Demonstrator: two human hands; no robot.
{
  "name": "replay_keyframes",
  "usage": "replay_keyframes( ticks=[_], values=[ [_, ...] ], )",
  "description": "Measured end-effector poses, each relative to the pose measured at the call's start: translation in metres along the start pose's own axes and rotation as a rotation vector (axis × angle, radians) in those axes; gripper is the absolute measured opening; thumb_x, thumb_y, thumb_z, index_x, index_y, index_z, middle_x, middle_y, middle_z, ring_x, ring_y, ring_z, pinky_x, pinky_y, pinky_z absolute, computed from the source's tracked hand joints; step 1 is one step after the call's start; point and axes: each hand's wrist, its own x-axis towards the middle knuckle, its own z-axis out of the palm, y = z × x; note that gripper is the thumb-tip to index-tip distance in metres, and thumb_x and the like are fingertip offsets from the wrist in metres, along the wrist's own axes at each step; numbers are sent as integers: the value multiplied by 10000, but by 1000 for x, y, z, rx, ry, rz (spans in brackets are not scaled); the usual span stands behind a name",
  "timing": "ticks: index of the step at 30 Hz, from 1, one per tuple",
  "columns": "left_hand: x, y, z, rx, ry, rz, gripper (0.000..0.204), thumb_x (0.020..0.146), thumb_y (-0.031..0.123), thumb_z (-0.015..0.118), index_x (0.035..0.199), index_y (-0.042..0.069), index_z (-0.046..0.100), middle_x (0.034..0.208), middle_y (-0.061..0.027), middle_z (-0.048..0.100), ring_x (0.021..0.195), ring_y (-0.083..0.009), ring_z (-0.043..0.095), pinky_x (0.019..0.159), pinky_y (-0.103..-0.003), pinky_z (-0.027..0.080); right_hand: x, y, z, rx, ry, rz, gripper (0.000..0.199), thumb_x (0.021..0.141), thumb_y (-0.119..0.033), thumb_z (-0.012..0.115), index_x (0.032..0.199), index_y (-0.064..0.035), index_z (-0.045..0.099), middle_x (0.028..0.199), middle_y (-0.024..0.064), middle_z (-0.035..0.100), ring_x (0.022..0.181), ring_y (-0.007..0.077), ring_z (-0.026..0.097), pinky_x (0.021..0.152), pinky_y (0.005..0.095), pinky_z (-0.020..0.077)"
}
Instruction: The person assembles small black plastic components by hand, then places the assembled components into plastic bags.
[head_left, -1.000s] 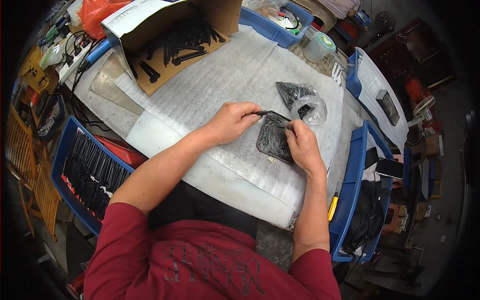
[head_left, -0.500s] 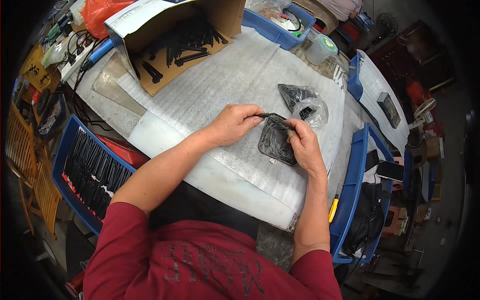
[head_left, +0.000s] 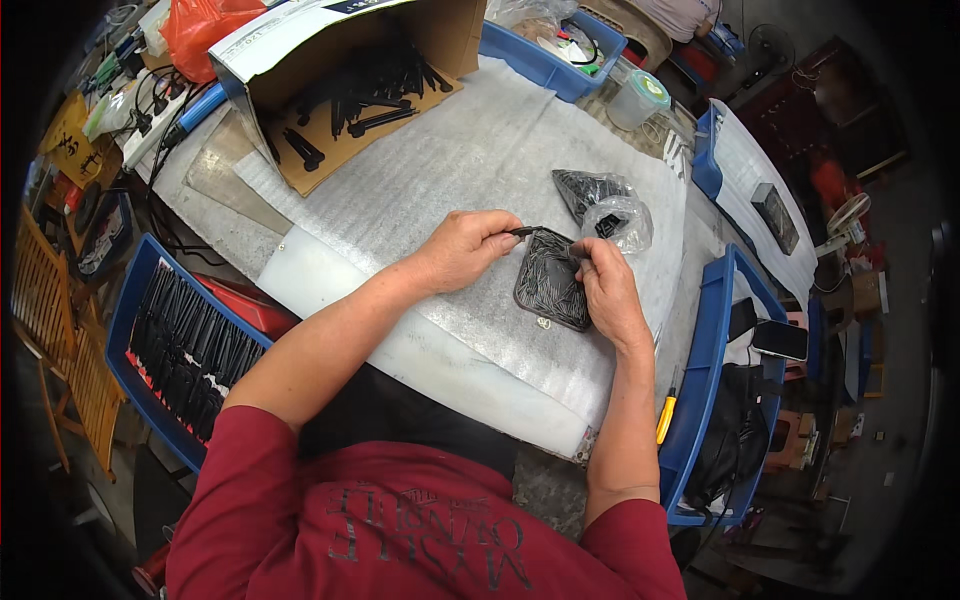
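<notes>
My left hand (head_left: 466,248) is closed, thumb against fingers, on a slim black part (head_left: 526,231) that points right over the tray's far left corner. My right hand (head_left: 612,292) hangs over the right side of the tray with its fingertips pinched together; whatever is between them is too small or hidden to name. Under both hands lies a shallow dark tray (head_left: 522,297) filled with many thin metal pins (head_left: 548,268). Just beyond it sit a clear plastic bag of small black parts (head_left: 590,190) and a crumpled, opened clear bag (head_left: 632,228) with black pieces inside.
A cardboard box (head_left: 330,165) on its side holds long black parts at the far left. Blue bins stand left (head_left: 127,300), right (head_left: 707,400) and at the back (head_left: 530,62). A yellow-handled tool (head_left: 666,418) lies near the right bin. White foam sheet (head_left: 420,160) covers the table.
The view has shifted slightly. My right fingertips have moved a little at the tray's right side; my left hand keeps its hold on the black part.
</notes>
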Motion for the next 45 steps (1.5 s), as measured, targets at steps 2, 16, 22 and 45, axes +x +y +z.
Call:
replay_keyframes(
  ticks=[2, 16, 22, 45],
  values=[
    [0, -2, 1, 5, 6, 10, 99, 792, 74, 515, 869, 27, 557, 624, -1, 514, 571, -71, 465, 528, -229, 389, 1, -1, 2, 96, 21, 11, 154, 765, 9, 426, 898, 13, 502, 818, 162, 518, 755, 274, 527, 686, 329, 418],
    [-3, 11, 6, -16, -20, 76, 135, 733, 94, 589, 842, 15, 572, 706, -80, 587, 629, -172, 557, 562, -278, 426, -3, -27, 28, 967, 5, 146, 105, 814, -10, 472, 910, -8, 430, 787, 25, 481, 646, 60, 496, 579, 177, 420],
    [-2, 7, 8, -35, -4, 83, 118, 760, 115, 589, 836, 26, 575, 697, -39, 574, 626, -111, 527, 556, -244, 414, -3, -31, 33, 997, -26, 166, 124, 804, -3, 499, 898, -29, 423, 791, 38, 515, 641, 79, 521, 588, 189, 438],
    [-4, 7, 7, 50, -31, 106, 125, 763, 110, 578, 852, 23, 571, 684, -56, 566, 612, -142, 531, 544, -264, 413, -4, -28, 19, 1070, 69, 207, 98, 832, -82, 498, 871, 6, 481, 750, 70, 576, 661, 106, 577, 587, 185, 448]
  ],
)
